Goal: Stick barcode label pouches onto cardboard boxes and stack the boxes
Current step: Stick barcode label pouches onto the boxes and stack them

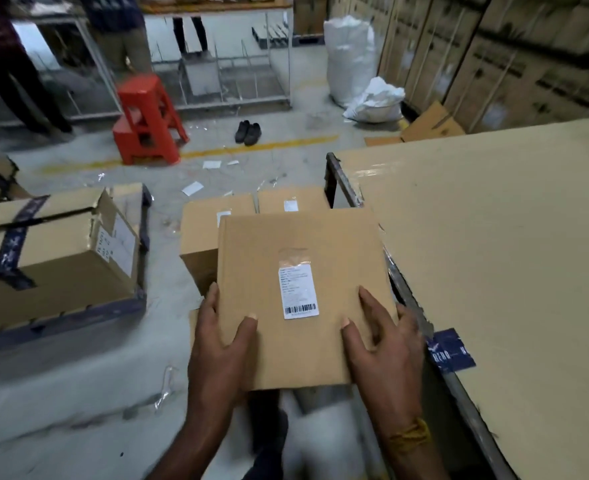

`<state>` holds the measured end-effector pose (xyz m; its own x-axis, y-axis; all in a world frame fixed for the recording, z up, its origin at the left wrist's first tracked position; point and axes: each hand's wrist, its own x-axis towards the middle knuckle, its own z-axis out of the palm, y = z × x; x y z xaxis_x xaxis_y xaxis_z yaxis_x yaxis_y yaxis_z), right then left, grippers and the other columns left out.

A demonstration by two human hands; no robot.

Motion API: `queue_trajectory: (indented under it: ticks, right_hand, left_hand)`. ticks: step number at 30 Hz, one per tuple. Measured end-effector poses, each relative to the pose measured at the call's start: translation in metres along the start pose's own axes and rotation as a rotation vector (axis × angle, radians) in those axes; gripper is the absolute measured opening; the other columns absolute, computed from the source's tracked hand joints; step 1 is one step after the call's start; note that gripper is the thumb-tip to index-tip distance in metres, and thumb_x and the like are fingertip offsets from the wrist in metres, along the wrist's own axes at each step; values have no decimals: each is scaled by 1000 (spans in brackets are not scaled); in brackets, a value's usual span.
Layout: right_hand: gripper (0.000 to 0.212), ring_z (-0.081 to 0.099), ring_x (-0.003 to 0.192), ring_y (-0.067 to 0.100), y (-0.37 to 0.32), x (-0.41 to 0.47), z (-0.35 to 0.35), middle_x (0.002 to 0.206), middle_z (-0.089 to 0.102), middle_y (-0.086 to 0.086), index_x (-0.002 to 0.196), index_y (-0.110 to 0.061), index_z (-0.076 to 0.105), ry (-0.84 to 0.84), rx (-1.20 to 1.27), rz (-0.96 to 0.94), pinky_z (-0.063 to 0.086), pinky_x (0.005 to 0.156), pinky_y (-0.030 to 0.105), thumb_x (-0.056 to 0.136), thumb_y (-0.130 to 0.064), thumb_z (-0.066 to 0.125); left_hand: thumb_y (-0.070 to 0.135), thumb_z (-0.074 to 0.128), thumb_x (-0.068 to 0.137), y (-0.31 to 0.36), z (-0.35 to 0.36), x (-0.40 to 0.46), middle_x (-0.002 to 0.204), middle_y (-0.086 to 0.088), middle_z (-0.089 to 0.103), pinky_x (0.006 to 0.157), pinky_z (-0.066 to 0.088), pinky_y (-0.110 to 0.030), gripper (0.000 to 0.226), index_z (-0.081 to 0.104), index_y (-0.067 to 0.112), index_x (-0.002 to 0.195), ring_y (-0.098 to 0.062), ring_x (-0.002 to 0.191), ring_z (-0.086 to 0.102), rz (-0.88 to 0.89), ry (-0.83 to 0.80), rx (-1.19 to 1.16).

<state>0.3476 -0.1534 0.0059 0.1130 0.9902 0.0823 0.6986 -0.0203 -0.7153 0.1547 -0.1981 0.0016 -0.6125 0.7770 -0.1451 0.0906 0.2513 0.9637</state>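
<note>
Box (pixel 300 299) gripped between left hand (pixel 218 344) and right hand (pixel 379 344), seemingly airborne.

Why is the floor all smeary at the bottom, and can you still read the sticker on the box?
Head view: the floor near the bottom is smeared by motion blur; the box held by the left hand and right hand is sharper; the barcode label pouch shows its bars, but the small print is too fine to read; the wide lens bends the table edge; the light is dim.
</note>
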Motion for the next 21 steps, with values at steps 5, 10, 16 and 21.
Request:
queue_trajectory:
  ticks: [5, 10, 16, 21]
  right_hand:
    - [54, 38, 129, 32, -22, -32, -72, 140, 43, 15, 138, -46, 52, 137, -29, 44, 33, 109, 43, 86, -44, 67]
    - [53, 37, 131, 35, -20, -59, -139, 143, 43, 15, 138, -48, 50, 253, -120, 201, 34, 108, 45, 86, -52, 61]
    - [50, 42, 126, 38, 7, -110, -201, 139, 48, 16, 136, -48, 52, 467, -230, 458, 36, 105, 44, 87, -55, 58]
    - [51, 45, 124, 40, 41, -154, -242, 136, 51, 15, 136, -48, 51, 570, -329, 671, 39, 103, 46, 87, -60, 56]
  left_hand:
    - [30, 74, 89, 62, -9, -40, 141, 23, 47, 112, 41, -34, 57, 49, 41, 139, 21, 120, 46, 183, -188, 0]
    - [30, 72, 88, 90, 16, -70, 128, 26, 48, 78, 34, 5, 40, 56, 47, 121, 38, 100, 40, 320, -470, 72]
    - [67, 63, 71, 101, 59, -117, 133, 16, 46, 93, 49, -24, 53, 61, 50, 122, 4, 117, 52, 438, -792, 160]
    - [52, 68, 87, 104, 100, -166, 141, 7, 41, 97, 48, -27, 46, 60, 43, 131, -4, 113, 52, 485, -1046, 232]
